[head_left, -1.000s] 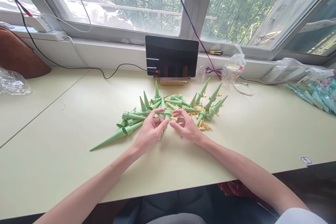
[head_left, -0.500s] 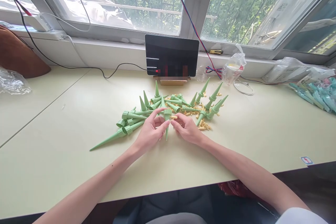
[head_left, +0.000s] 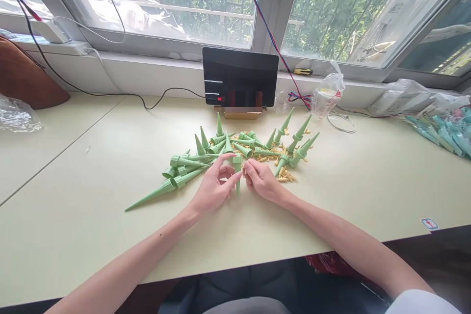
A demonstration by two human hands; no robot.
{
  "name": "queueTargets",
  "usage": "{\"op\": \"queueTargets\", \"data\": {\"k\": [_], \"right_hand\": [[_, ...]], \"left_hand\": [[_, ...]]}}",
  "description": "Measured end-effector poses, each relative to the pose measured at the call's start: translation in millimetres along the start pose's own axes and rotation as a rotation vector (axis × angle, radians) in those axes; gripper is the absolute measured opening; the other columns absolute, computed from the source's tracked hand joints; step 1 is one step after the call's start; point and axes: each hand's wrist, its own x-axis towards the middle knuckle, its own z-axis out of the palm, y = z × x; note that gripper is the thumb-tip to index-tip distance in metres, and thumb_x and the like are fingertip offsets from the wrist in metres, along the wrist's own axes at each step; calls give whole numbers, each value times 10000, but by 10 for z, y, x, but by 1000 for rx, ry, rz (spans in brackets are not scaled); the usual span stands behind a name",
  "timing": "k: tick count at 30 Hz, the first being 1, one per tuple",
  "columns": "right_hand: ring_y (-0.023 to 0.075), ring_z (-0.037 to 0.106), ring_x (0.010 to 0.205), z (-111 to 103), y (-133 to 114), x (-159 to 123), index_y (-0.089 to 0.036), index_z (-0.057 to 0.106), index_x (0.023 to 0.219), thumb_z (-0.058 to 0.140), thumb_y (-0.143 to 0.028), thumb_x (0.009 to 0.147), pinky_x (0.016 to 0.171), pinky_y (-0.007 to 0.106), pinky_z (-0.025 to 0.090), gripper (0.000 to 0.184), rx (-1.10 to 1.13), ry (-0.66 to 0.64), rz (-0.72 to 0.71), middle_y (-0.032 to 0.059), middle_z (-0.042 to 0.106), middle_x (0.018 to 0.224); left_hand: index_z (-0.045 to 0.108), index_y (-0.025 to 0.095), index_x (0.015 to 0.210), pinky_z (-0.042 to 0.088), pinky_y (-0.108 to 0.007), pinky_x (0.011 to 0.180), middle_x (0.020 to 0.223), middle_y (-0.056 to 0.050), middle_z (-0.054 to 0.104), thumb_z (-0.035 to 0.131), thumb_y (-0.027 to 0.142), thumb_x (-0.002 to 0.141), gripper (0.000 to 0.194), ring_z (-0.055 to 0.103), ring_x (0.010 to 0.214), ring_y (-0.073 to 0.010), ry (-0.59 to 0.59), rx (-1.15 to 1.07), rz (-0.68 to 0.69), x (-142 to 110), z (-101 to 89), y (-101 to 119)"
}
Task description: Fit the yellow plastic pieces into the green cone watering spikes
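Observation:
My left hand (head_left: 213,184) pinches a green plastic watering spike (head_left: 238,160) by its collar and cone, with the tip pointing down above the table. On the spike's right side, my right hand (head_left: 264,180) is closed with its fingertips pressed together around a small yellow peg, which they mostly cover. Behind the hands lie several more green spikes (head_left: 187,162), some standing tip up and others on their sides. Loose yellow pegs (head_left: 285,174) are scattered among them, with a small heap just right of my right hand.
A black tablet (head_left: 241,78) on a cardboard stand faces me at the back. A black cable (head_left: 147,106) runs left from it. Plastic bags (head_left: 329,91) and a bundle of teal pieces (head_left: 449,132) lie to the right. The table's front edge is close to my body.
The spike has moved slightly right in my left hand. My right fingers have closed over the yellow peg that stuck out plainly from the spike's side before.

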Motion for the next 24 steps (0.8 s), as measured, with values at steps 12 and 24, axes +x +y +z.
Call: {"op": "queueTargets", "data": {"k": [12, 24], "right_hand": [[94, 403, 475, 3, 9, -9, -216, 368, 696, 341, -475, 1025, 483, 237, 326, 420, 9, 18, -23, -61, 370, 561], [97, 343, 480, 50, 30, -27, -220, 366, 677, 356, -510, 1011, 471, 240, 315, 443, 64, 45, -20, -57, 343, 559]], "left_hand": [[457, 230, 1316, 462, -239, 494, 749, 33, 541, 636, 402, 882, 500, 497, 502, -95, -50, -98, -33, 9, -6, -1], [488, 202, 1323, 438, -222, 461, 673, 35, 537, 607, 367, 907, 463, 492, 483, -96, -31, -4, 9, -19, 8, 16]]}}
